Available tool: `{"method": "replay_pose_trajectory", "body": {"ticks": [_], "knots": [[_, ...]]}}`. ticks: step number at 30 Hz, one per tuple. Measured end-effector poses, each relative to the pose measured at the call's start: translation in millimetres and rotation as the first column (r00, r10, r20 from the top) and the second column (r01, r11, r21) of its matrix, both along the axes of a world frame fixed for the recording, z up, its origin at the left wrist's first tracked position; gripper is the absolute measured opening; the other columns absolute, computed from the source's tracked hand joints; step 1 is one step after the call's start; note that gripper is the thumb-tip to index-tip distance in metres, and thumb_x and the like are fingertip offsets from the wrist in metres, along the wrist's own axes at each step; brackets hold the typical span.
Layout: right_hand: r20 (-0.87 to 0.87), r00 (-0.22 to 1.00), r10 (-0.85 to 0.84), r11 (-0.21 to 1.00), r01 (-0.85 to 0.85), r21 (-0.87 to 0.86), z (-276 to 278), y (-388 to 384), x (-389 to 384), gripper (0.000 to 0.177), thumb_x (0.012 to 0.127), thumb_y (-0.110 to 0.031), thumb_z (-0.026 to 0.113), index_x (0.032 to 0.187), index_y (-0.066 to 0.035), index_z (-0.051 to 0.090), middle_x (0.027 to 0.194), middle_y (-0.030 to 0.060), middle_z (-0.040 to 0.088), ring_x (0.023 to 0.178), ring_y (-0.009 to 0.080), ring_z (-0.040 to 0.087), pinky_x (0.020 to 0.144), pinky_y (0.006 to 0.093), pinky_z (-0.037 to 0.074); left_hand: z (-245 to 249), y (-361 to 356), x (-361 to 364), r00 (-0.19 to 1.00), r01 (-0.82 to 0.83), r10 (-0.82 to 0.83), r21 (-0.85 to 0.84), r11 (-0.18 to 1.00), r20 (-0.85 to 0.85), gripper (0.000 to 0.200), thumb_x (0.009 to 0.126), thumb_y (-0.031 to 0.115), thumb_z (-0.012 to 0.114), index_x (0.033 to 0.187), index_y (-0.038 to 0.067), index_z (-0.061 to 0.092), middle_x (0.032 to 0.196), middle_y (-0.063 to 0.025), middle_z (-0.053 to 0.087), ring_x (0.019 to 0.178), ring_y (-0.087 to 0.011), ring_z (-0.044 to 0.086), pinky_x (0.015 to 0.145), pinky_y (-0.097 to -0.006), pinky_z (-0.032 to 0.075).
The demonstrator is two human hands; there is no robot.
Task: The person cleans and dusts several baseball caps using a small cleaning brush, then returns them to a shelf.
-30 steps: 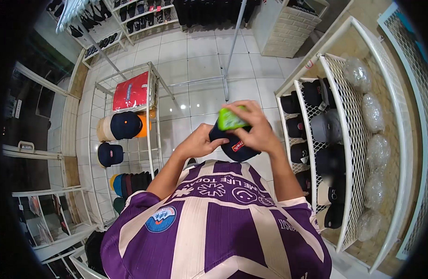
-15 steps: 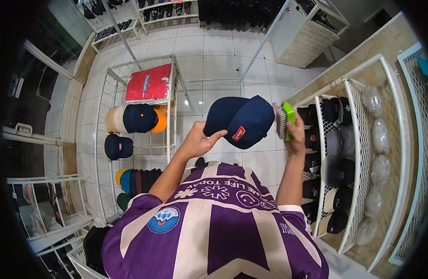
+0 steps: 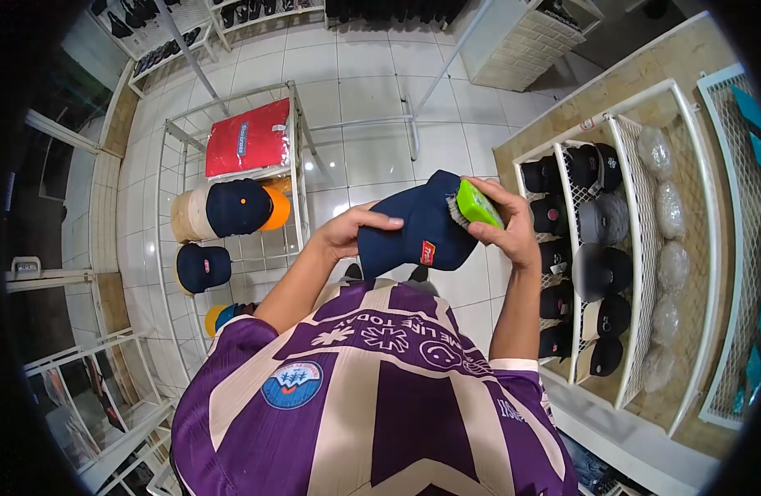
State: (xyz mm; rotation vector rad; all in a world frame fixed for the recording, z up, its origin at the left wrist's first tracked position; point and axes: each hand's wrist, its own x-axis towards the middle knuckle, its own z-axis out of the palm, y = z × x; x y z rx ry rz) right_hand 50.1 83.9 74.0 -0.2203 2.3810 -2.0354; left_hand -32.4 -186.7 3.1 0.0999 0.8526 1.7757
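A navy blue cap (image 3: 413, 231) with a small red patch is held in front of my chest. My left hand (image 3: 347, 231) grips it by its left side, thumb on top. My right hand (image 3: 504, 227) is closed around a green brush (image 3: 475, 205), whose bristles press against the cap's upper right side. I wear a purple and cream striped shirt (image 3: 372, 397).
A white wire rack (image 3: 291, 178) on the left holds a red package (image 3: 248, 136) and several caps. A white mesh shelf (image 3: 624, 248) on the right holds dark caps and plastic-wrapped ones. Tiled floor lies ahead, with a metal rail stand (image 3: 409, 124).
Half a second ago the brush was held away to the right of the cap. Now my right hand has brought it back onto the cap, which is lower and turned.
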Motion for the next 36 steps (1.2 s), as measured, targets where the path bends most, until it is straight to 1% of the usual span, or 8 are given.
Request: {"method": "replay_pose_trajectory", "body": {"ticks": [5,8,11,16,22,26,32,36], "knots": [[-0.106,0.993,-0.047,0.907,0.087,0.412,24,-28,-8,0.065,0.071,-0.023,0.09,0.13,-0.007,0.069,0.094,0.0062,0.059,0.106,0.0213,0.058,0.094,0.031,0.043,23,8,2,0.987,-0.132,0.143,0.154,0.979,-0.068,0.079,0.074,0.007,0.055,0.15,-0.007,0.039,0.136,-0.0152,0.059,0.122,-0.0214,0.06,0.108,-0.0302,0.043],[-0.404,0.913,-0.054,0.616,0.349,0.706,15,-43,-15,0.063,0.076,-0.03,0.085,0.133,-0.008,0.067,0.098,0.0109,0.063,0.107,0.0297,0.061,0.093,0.0391,0.046,7,8,3,0.931,-0.095,0.104,0.044,0.995,-0.349,0.083,0.07,0.007,0.054,0.151,-0.005,0.039,0.133,-0.0128,0.059,0.117,-0.0185,0.059,0.106,-0.0284,0.042],[-0.349,0.825,-0.445,0.602,0.564,0.566,-17,-38,-31,0.063,0.081,-0.027,0.081,0.137,-0.005,0.063,0.102,0.0154,0.064,0.094,0.0346,0.066,0.086,0.0431,0.051,20,3,3,0.946,-0.117,0.113,0.004,0.993,-0.304,0.084,0.068,0.011,0.053,0.149,-0.006,0.041,0.13,-0.0115,0.06,0.114,-0.0178,0.058,0.102,-0.0265,0.043],[-0.389,0.917,-0.084,0.754,0.313,0.577,-4,-72,-9,0.065,0.077,-0.025,0.085,0.136,-0.007,0.064,0.104,0.0155,0.064,0.096,0.0338,0.064,0.086,0.0408,0.052,10,-8,-1,0.9,-0.197,0.174,-0.018,0.98,-0.4,0.082,0.069,0.014,0.053,0.148,-0.006,0.044,0.127,-0.0126,0.061,0.111,-0.0184,0.06,0.1,-0.0264,0.045],[-0.415,0.803,-0.428,0.61,0.595,0.522,-43,-54,-39,0.066,0.08,-0.027,0.084,0.139,-0.007,0.061,0.11,0.0158,0.063,0.099,0.0338,0.063,0.087,0.0413,0.051,1,-14,0,0.886,-0.266,0.225,-0.046,0.963,-0.406,0.077,0.071,0.012,0.052,0.145,-0.008,0.048,0.123,-0.0102,0.063,0.107,-0.0155,0.059,0.096,-0.0238,0.044],[-0.439,0.895,-0.082,0.741,0.349,0.573,-24,-85,-20,0.066,0.08,-0.024,0.083,0.139,-0.006,0.06,0.108,0.0167,0.063,0.102,0.0343,0.062,0.09,0.0432,0.049,2,-23,-1,0.885,-0.171,0.142,-0.024,0.985,-0.444,0.075,0.071,0.013,0.052,0.143,-0.009,0.049,0.124,-0.0125,0.064,0.112,-0.0175,0.058,0.102,-0.025,0.041],[-0.366,0.728,-0.58,0.693,0.677,0.248,-49,-64,-33,0.062,0.082,-0.019,0.081,0.138,-0.002,0.059,0.108,0.017,0.061,0.102,0.0346,0.061,0.091,0.0429,0.049,3,-24,2,0.884,-0.296,0.264,-0.024,0.955,-0.387,0.075,0.069,0.013,0.054,0.141,-0.01,0.051,0.122,-0.0126,0.064,0.108,-0.018,0.059,0.1,-0.0251,0.042],[-0.518,0.838,-0.172,0.732,0.46,0.503,-45,-91,-21,0.066,0.08,-0.023,0.083,0.139,-0.004,0.06,0.11,0.0162,0.061,0.103,0.0337,0.062,0.09,0.0421,0.05,-19,-27,2,0.896,-0.324,0.277,-0.087,0.942,-0.348,0.079,0.066,0.016,0.054,0.141,-0.01,0.051,0.126,-0.0137,0.063,0.112,-0.0195,0.059,0.103,-0.027,0.041]]}}
